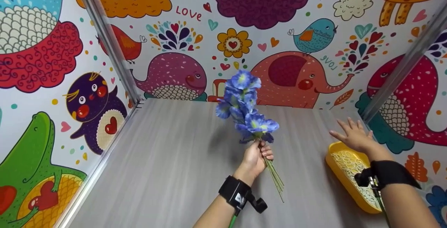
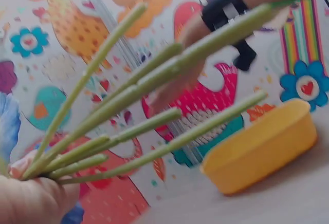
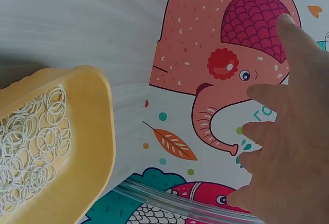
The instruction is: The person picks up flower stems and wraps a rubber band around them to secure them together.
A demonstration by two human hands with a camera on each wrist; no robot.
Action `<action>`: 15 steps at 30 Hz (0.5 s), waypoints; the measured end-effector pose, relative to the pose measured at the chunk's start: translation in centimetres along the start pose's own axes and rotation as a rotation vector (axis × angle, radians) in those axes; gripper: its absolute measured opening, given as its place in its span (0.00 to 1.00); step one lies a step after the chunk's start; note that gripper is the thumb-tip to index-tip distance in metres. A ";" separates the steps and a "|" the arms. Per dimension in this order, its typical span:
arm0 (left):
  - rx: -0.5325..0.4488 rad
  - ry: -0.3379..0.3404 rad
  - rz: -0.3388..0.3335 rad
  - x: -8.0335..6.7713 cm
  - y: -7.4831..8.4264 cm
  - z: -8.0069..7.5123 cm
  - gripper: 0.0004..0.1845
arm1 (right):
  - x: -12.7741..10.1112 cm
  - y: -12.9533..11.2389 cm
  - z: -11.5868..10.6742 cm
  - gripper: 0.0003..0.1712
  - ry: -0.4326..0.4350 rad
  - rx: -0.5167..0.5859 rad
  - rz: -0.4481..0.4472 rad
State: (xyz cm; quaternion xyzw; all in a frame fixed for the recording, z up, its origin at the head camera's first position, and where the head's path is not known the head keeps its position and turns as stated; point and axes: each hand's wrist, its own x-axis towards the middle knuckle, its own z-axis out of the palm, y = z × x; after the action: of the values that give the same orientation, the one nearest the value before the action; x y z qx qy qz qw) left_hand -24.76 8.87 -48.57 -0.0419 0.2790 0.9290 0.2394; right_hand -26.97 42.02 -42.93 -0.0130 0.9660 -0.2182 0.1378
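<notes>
Grey wood-grain tabletop; yellow tray w/ white rings sits at right edge

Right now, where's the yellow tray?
Head view: the yellow tray sits on the grey table at the right edge, under the open right hand.

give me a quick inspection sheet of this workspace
surface: grey wood-grain table, bare where visible
job's things: bunch of blue artificial flowers with green stems; yellow tray of white rings at the right
clutter: nothing seen
grippers: left hand grips the stems; right hand open, fingers spread above the tray, holding nothing
cables: green cord below the left wrist strap
surroundings: cartoon animal wall panels, metal corner posts
</notes>
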 end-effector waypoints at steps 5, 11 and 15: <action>-0.010 -0.038 0.081 -1.8 1.1 0.5 0.23 | -0.5 1.0 0.4 0.51 0.005 0.017 0.001; -0.057 -0.076 0.125 -4.2 2.4 0.8 0.23 | -1.5 3.5 1.2 0.48 0.028 0.036 -0.016; -0.123 -0.095 0.135 -5.6 3.1 0.9 0.22 | -2.5 5.6 1.8 0.47 0.025 0.046 -0.002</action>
State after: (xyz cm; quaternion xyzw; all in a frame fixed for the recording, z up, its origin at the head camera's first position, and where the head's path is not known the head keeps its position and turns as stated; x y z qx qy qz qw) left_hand -21.16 4.76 -45.06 0.0063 0.2118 0.9594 0.1862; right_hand -23.85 46.56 -46.22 -0.0083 0.9624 -0.2407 0.1258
